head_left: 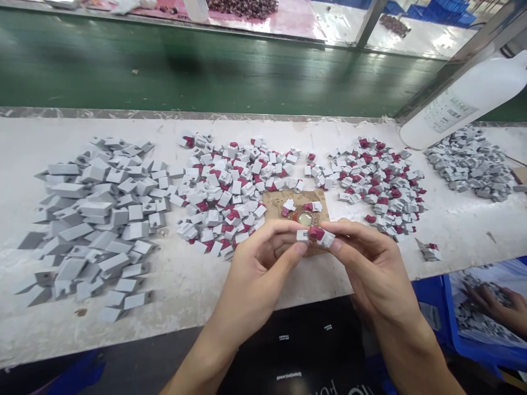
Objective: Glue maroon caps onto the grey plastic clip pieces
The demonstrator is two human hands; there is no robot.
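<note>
My left hand point(263, 269) pinches a small grey plastic block point(302, 236) between thumb and forefinger. Close beside it, my right hand point(366, 258) grips a grey and dark red plastic piece point(321, 236), its red end turned toward the grey block. Whether the two parts touch, I cannot tell. Beyond my fingertips lies a brown cardboard piece point(321, 200) with a small puddle of clear liquid point(304, 219). Two grey and red pieces rest on it, one at the left point(289, 205) and one at the right point(316, 207).
Loose grey blocks point(102, 208) spread over the left of the white table point(173, 307). Piles of grey-red pieces point(230, 186) flank the cardboard. A white bottle point(457, 104) leans by small grey parts point(473, 162). At lower right, another person's hand point(489, 302) reaches into a blue bin point(448, 312).
</note>
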